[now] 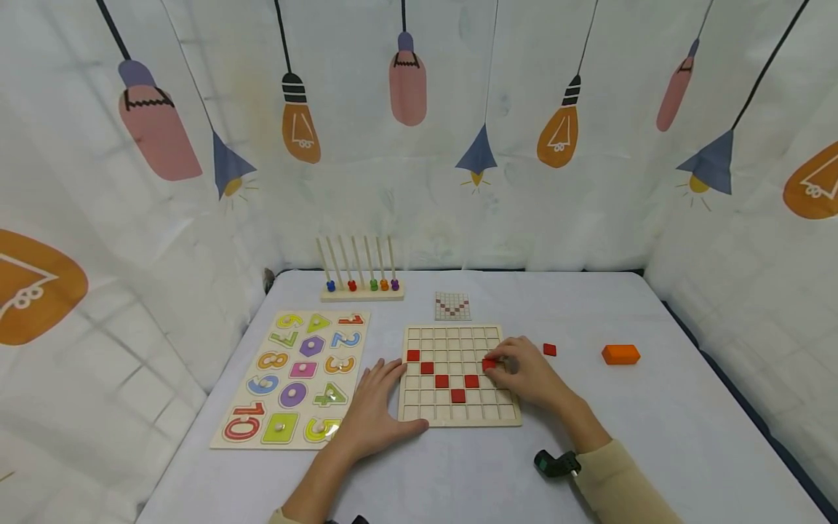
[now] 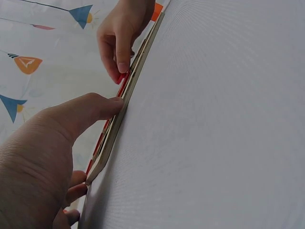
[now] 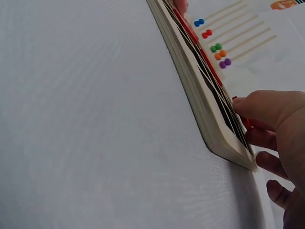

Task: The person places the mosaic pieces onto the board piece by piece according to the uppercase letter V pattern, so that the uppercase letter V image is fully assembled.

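My right hand (image 1: pixel 527 372) pinches a small red square tile (image 1: pixel 488 363) between thumb and fingertips, right over the right side of a wooden grid board (image 1: pixel 458 422). In the right wrist view that tile (image 3: pixel 246 123) stands tilted at the board's surface. Several red tiles (image 1: pixel 441 381) lie in the grid's cells, stepping down from the left and rising on the right. Spread around the board's front left corner, my left hand (image 1: pixel 369 411) has its thumb on the near edge and its fingers along the left side. One loose red tile (image 1: pixel 549 350) lies right of the board.
Behind the board lies a small pattern card (image 1: pixel 452 306) with a V of red squares. A number and shape puzzle (image 1: pixel 222 437) is at left, a pegged bead rack (image 1: pixel 362 295) behind it. An orange block (image 1: pixel 621 354) sits right. Near my right sleeve is a dark device (image 1: pixel 555 463).
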Available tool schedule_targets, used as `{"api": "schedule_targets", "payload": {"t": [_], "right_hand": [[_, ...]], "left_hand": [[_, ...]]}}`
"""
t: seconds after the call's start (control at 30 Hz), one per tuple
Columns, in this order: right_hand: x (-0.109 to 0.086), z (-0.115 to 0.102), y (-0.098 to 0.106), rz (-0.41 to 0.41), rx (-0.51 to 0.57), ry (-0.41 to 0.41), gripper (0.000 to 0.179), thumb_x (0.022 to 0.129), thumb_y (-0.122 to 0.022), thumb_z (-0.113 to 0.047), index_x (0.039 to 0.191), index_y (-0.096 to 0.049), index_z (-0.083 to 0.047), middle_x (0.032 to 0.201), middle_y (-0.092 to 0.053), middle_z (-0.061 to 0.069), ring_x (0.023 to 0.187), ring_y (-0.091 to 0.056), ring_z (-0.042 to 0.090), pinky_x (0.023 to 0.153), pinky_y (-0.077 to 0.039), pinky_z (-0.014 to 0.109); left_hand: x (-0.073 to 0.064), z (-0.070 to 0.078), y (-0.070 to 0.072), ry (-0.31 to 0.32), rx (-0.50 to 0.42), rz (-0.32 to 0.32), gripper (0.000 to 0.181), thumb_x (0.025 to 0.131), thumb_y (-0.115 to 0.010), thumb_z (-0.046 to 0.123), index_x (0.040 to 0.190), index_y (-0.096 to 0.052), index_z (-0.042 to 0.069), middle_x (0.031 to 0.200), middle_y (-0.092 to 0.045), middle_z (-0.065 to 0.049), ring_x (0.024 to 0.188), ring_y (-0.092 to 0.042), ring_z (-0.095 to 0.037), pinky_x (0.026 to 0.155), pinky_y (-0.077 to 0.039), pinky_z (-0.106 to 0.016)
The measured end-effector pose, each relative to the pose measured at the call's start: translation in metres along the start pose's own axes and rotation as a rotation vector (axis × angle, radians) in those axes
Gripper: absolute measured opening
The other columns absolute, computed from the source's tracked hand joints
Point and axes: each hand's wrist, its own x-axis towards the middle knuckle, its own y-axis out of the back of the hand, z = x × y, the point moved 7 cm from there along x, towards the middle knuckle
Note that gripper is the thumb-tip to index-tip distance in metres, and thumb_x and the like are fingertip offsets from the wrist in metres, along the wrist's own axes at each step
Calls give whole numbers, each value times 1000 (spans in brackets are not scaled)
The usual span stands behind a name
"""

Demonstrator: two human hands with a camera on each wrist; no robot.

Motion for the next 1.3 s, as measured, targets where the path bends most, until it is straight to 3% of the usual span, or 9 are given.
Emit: {"api": "schedule_targets", "payload": {"t": [1.0,1.3], "right_hand": [[4,-6,-4,-51,-25,-8,26,97,-88,-33,122,-84,-29,123,-70,-9,120,-53,17,100,-53,42],[3,-9,10,-46,-49,-18,28,99,-85,-27,127,-82,-23,130,-72,-7,126,-55,20,104,-56,46]], "left_hand": [[0,1,1,2,-1,-1,115,74,-91,71,167,-51,17,177,-45,-1,173,-23,-36,144,-14,-60],[-1,2,1,3,-7,2,115,74,-91,70,167,-51,16,177,-45,-1,173,-23,-35,144,-14,-60]]}}
